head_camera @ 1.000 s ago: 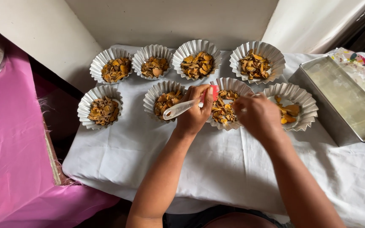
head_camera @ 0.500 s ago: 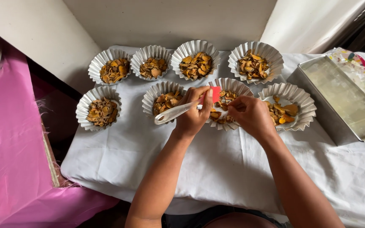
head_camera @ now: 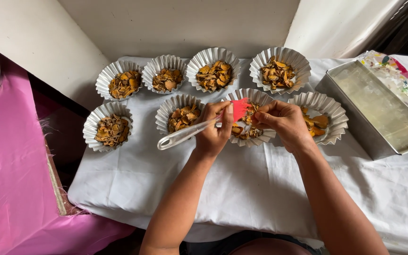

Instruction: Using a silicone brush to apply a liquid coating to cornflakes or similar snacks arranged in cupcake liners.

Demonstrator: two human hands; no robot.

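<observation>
1. The left hand (head_camera: 213, 137) is closed around a small brush (head_camera: 199, 127) with a clear handle and red bristles. The grip sits near the bristle end, which likely gives close control of the tip.
2. The right hand (head_camera: 282, 123) is curled, fingertips pinched together right at the red bristles (head_camera: 240, 108). It seems to be picking or wiping something off them; whether it holds a crumb I cannot tell.
3. The brush hangs just above the middle foil cup (head_camera: 256, 97) of the front row, so anything falling off probably lands back in that cup and not on the white cloth (head_camera: 260, 189).
4. The brush's long axis runs on a slant across the view: the handle's rounded end points down and left, over the cloth just in front of the neighbouring cup (head_camera: 180, 118), and the bristles point up and right toward the right hand. It lies nearly level, tipped only slightly.
5. Eight foil cups of dried orange-brown pieces stand in two rows on the counter, four in the back and four in front, rims close or touching, all within easy reach of both hands.
6. A rectangular metal tray (head_camera: 378, 108) sits to the right, apart from the cups, with a printed wrapper (head_camera: 397, 75) behind it. Pink cloth (head_camera: 10, 179) covers the surface to the left.
</observation>
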